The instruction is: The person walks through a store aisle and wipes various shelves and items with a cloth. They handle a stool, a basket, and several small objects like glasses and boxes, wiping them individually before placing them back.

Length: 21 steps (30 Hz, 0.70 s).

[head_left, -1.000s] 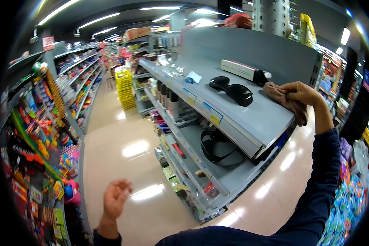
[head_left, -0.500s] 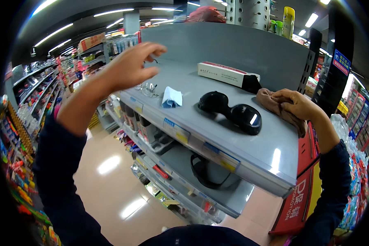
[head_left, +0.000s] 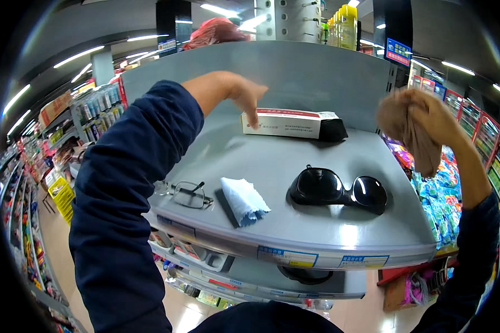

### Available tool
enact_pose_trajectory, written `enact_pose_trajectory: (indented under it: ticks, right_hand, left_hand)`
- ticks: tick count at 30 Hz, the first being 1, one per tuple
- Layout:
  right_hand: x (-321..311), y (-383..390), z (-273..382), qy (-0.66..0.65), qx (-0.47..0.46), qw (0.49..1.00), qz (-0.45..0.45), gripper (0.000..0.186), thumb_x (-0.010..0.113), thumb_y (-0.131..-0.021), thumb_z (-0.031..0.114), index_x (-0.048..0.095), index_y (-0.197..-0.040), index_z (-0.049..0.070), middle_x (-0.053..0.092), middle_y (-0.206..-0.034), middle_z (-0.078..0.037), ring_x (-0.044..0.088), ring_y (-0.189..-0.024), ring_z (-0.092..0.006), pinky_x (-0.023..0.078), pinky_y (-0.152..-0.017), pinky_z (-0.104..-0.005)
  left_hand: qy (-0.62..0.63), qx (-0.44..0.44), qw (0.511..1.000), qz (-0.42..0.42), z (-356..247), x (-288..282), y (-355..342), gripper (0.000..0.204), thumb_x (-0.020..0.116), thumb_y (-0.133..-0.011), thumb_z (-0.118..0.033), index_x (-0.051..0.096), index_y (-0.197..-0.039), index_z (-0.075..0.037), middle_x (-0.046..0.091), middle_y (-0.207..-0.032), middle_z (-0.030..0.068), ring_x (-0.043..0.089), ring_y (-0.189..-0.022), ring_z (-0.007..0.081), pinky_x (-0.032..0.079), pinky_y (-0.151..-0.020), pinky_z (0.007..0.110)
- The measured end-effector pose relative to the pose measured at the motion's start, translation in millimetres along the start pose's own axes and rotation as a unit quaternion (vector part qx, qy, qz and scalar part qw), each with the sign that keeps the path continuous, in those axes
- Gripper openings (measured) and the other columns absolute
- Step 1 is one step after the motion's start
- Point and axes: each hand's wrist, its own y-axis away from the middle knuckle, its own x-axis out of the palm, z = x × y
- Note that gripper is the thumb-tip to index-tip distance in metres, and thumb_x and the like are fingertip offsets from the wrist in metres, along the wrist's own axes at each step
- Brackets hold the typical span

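Observation:
My right hand (head_left: 436, 116) grips a brown cloth (head_left: 406, 130), raised beyond the right end of a grey shelf (head_left: 311, 230). The cloth hangs loosely from my fingers. Toward the back of the shelf, my left hand (head_left: 241, 95) hovers with fingers apart at the left end of a long white and red box (head_left: 289, 123); whether it touches the box I cannot tell. Against the box's right end lies a black pouch-like thing (head_left: 332, 129). Large black sunglasses (head_left: 322, 188) rest at the front right. A light blue cloth (head_left: 244, 200) and thin-framed eyeglasses (head_left: 190, 195) lie further left.
A grey back panel (head_left: 316, 72) rises behind the shelf. Lower tiers hold goods, among them a black item (head_left: 305, 274). Colourful packets (head_left: 439, 194) hang at the right. Stocked shelves line the left, with a yellow basket (head_left: 62, 197) there.
My view has turned to face the shelf more squarely. My right hand has lifted the brown cloth off the shelf; my left hand has moved right, over to the white box.

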Motion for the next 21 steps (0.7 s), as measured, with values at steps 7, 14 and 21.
enact_pose_trajectory:
  ticks: [7,14,21]
  right_hand:
    - [30.5,-116.4,45.0,0.069,-0.098,0.99,-0.078,0.029,0.048,-0.085,0.006,0.057,-0.112,0.001,0.062,-0.107,-0.014,0.058,-0.103,-0.0216,0.044,-0.092,-0.0328]
    - [156.8,-141.8,111.1,0.007,-0.115,0.98,0.163,0.034,0.047,-0.087,0.021,0.051,-0.117,0.006,0.058,-0.11,-0.022,0.056,-0.101,-0.04,0.044,-0.088,-0.0453]
    - [159.1,-142.3,89.4,0.082,-0.129,0.956,0.249,0.038,0.052,-0.077,0.009,0.056,-0.114,0.003,0.06,-0.104,-0.024,0.058,-0.095,-0.0404,0.045,-0.086,-0.0441]
  left_hand:
    - [0.176,0.06,0.982,0.042,14.9,14.8,-20.5,0.105,0.081,-0.06,-0.024,0.02,-0.14,0.006,0.054,-0.12,0.0239,0.051,-0.114,0.032,0.037,-0.099,0.035]
    - [0.358,0.11,0.927,0.005,10.3,53.6,-15.0,0.059,0.078,-0.069,-0.015,0.052,-0.12,-0.001,0.058,-0.115,0.0128,0.053,-0.107,0.0218,0.043,-0.092,0.033]
    - [0.433,0.141,0.89,-0.002,9.9,63.2,0.5,0.069,0.082,-0.065,-0.023,0.051,-0.122,-0.001,0.057,-0.118,0.0123,0.051,-0.112,0.0243,0.038,-0.098,0.034]
